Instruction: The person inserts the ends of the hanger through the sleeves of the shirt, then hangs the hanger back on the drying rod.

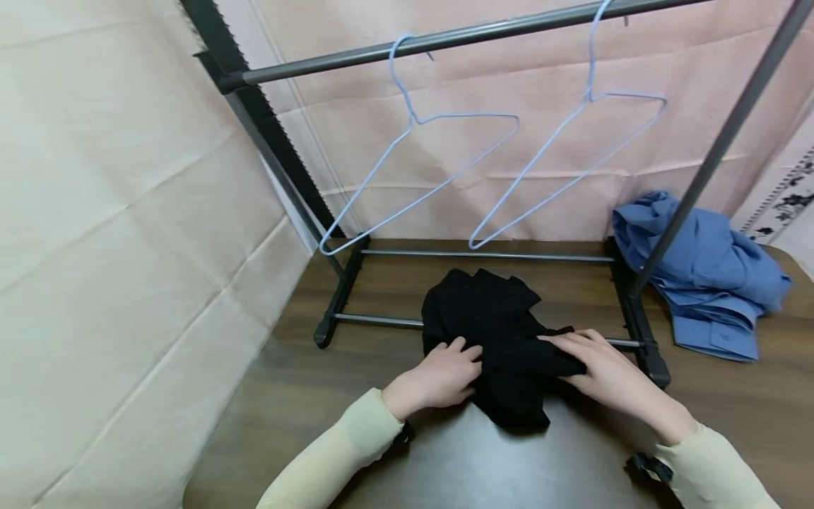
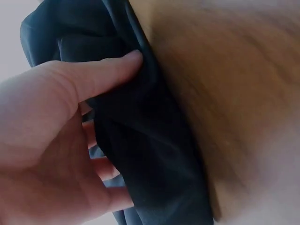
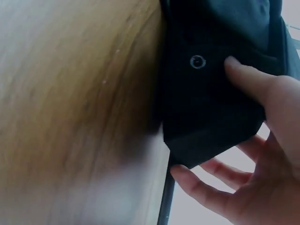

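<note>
A crumpled black garment [image 1: 483, 311] lies bunched on the table, partly over the front bar of the clothes rack. My left hand [image 1: 445, 373] grips its near left edge; in the left wrist view the thumb lies on the cloth and the fingers [image 2: 105, 168] go behind it. On the other side my right hand [image 1: 600, 367] holds a folded flap of the garment between thumb and fingers. That flap carries a small round button, seen in the right wrist view beside the thumb [image 3: 246, 77]. Much of the garment's shape is hidden in its folds.
The metal clothes rack [image 1: 502, 30] stands behind the garment, with two light-blue wire hangers [image 1: 375, 170] on its top rail. A blue shirt [image 1: 718, 268] lies heaped at the right, beyond the rack's leg. Pale cloth [image 1: 127, 247] covers the left side.
</note>
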Available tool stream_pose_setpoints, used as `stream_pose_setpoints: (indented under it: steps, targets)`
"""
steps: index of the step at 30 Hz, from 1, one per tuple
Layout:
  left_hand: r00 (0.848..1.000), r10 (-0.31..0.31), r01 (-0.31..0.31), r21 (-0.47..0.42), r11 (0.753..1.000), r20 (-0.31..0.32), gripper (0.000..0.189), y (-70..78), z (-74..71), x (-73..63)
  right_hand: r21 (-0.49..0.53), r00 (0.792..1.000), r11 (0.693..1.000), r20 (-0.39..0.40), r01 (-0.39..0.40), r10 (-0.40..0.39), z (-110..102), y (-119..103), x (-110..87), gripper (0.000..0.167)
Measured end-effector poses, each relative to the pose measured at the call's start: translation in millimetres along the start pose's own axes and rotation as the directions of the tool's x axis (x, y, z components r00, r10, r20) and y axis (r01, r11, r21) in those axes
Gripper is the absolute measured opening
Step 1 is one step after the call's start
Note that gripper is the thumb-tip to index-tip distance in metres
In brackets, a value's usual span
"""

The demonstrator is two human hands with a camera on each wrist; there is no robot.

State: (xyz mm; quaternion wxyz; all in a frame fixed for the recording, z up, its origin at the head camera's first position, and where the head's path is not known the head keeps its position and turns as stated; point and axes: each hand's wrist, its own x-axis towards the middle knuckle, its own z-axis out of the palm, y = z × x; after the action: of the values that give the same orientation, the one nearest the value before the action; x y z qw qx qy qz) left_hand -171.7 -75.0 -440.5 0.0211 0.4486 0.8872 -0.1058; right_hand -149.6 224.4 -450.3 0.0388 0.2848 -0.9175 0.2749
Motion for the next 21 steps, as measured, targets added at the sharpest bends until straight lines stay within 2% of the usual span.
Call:
stream_pose_setpoints:
  steps: [3,6,9,11,14,17,19,21]
  targets:
    - [0.999,0.045,-0.044,-0.026,0.999,0.014,0.019,0.6,-3.8,1.3,0.023,1.0,0.999,0.004,-0.027,0.027,-3,1,-8.1,0.05]
    - [0.997,0.068,-0.065,-0.095,0.993,0.029,0.017,-6.6,-11.0,-2.5,0.041,0.999,0.998,0.003,-0.049,0.049,-6,3,-9.2,0.047]
    - [0.995,0.096,-0.091,-0.197,0.976,0.017,0.021,-18.2,-19.8,-9.6,0.056,0.999,0.998,-0.04,-0.029,0.031,-13,3,-8.2,0.049]
    - [0.994,0.11,-0.108,-0.269,0.957,-0.005,0.023,-26.6,-28.1,-14.5,0.071,0.995,0.997,-0.095,0.011,-0.004,-20,3,-7.5,0.053]
    - [0.991,0.122,-0.136,-0.349,0.927,-0.063,0.024,-38.4,-43.4,-21.1,0.086,0.979,0.992,-0.19,0.09,-0.072,-35,1,-7.8,0.057]
    - [0.982,0.126,-0.173,-0.381,0.908,-0.144,0.021,-48.2,-60.8,-27.9,0.108,0.956,0.985,-0.276,0.136,-0.102,-52,-3,-8.4,0.057]
    - [0.968,0.129,-0.205,-0.382,0.901,-0.215,0.02,-53.7,-72.6,-32.3,0.104,0.935,0.983,-0.337,0.15,-0.107,-63,-6,-8.9,0.053]
    - [0.945,0.129,-0.241,-0.371,0.897,-0.302,0.02,-58.5,-84.8,-37.1,0.095,0.906,0.981,-0.407,0.168,-0.116,-74,-9,-9.6,0.048]
